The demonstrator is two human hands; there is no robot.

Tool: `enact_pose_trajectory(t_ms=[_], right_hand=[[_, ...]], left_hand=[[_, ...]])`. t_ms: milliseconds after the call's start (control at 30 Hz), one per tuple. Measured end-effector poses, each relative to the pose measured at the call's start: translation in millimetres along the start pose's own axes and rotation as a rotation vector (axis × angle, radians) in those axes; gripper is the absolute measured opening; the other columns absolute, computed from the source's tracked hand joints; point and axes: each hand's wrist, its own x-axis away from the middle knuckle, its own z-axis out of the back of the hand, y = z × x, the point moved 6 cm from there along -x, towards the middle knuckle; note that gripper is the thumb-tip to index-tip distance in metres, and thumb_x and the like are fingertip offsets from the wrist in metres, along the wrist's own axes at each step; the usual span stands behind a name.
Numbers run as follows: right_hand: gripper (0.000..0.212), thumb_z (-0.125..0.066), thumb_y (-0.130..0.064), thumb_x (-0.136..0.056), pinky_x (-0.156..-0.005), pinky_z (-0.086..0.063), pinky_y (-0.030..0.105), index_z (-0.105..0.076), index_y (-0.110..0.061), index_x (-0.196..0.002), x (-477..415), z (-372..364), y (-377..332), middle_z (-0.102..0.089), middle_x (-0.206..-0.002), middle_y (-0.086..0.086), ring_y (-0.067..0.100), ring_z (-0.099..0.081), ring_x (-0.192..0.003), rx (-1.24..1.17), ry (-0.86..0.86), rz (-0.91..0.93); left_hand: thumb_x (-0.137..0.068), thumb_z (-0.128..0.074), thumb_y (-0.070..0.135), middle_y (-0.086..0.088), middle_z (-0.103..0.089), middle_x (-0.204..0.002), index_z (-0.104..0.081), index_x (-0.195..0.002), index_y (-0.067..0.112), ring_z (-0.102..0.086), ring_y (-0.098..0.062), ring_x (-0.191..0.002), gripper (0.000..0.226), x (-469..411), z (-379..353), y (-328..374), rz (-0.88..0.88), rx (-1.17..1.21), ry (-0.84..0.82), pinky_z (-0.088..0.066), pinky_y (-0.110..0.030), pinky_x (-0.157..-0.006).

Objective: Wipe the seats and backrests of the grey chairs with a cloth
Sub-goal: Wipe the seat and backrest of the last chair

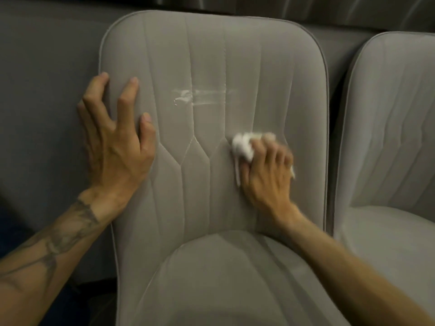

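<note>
Head view, 1 frame. Landmark: backrest [211, 67] of the central grey chair, upright, quilted with vertical seams that meet in angled panels near its middle. Right hand [266, 170] is clenched around a crumpled white cloth [242, 145], pressed against the backrest just right of its centre seam, lower half; the cloth bulges out past the fingers toward the upper left, and 1 strand hangs down beside the thumb. Hand and cloth are blurred. Left hand [115, 137] is spread wide, holding nothing, palm flat on the backrest's left edge, with the outer fingers hooked over the piping. A tattoo [58, 236] runs along the left forearm. A pale wet streak [200, 97] lies across the backrest above and left of the cloth, about mid-height. Below the backrest, the rounded seat [223, 278] fills the lower centre; the right forearm crosses over its right side. To the right of the backrest, nearly touching it, stands a 2nd grey chair [388, 114], partly cut off by the frame edge. Behind and left of the backrest: a dark grey upholstered surface [47, 67].
</note>
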Motion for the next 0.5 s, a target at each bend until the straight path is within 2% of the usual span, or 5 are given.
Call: enact_pose_trajectory(t_ms=[100,167,300,367,500], right_hand=[[0.040,-0.055,-0.038,-0.099,-0.094,-0.037,0.040,-0.052,-0.012,-0.131,62.6,-6.4,-11.8,-0.049,-0.132,0.011,0.030,-0.051,-0.112,0.014,-0.142,0.155],[0.039,-0.050,-0.040,-0.101,-0.095,-0.035,0.040,-0.051,-0.014,-0.130,36.3,-3.6,-5.5,-0.048,-0.130,0.010,0.030,-0.050,-0.111,-0.002,-0.105,0.178],[0.037,-0.050,-0.040,-0.098,-0.091,-0.032,0.035,-0.045,-0.019,-0.129,-56.1,9.4,13.5,-0.044,-0.128,0.005,0.024,-0.045,-0.107,-0.013,0.152,-0.116],[0.042,-0.054,-0.037,-0.096,-0.093,-0.032,0.036,-0.043,-0.018,-0.132,-44.1,6.2,-0.5,-0.042,-0.131,0.005,0.026,-0.045,-0.111,-0.055,0.203,-0.235],[0.040,-0.053,-0.033,-0.096,-0.096,-0.036,0.041,-0.044,-0.015,-0.130,28.9,-9.0,-44.7,-0.049,-0.132,0.010,0.031,-0.050,-0.114,-0.130,-0.021,-0.087]], left_hand=[[-0.106,-0.051,0.024,-0.030,-0.039,-0.156,-0.046,-0.152,0.014,-0.043,-0.046,-0.134,0.048,-0.6,2.3,2.4,0.006,-0.011,-0.003,-0.036,-0.052,-0.111],[-0.105,-0.051,0.024,-0.030,-0.039,-0.156,-0.046,-0.152,0.014,-0.042,-0.046,-0.134,0.048,-0.3,2.3,2.6,0.013,-0.003,-0.004,-0.036,-0.052,-0.111],[-0.104,-0.052,0.023,-0.030,-0.039,-0.155,-0.047,-0.151,0.015,-0.042,-0.044,-0.135,0.048,-1.9,1.0,-0.3,0.010,0.003,0.009,-0.035,-0.050,-0.111],[-0.105,-0.052,0.023,-0.030,-0.039,-0.155,-0.046,-0.151,0.015,-0.042,-0.045,-0.136,0.048,-0.1,0.0,-0.1,0.008,0.011,0.002,-0.035,-0.048,-0.114],[-0.105,-0.051,0.024,-0.029,-0.038,-0.156,-0.046,-0.152,0.016,-0.043,-0.046,-0.136,0.047,-0.4,-1.2,-0.3,0.009,0.016,-0.002,-0.036,-0.050,-0.114]])
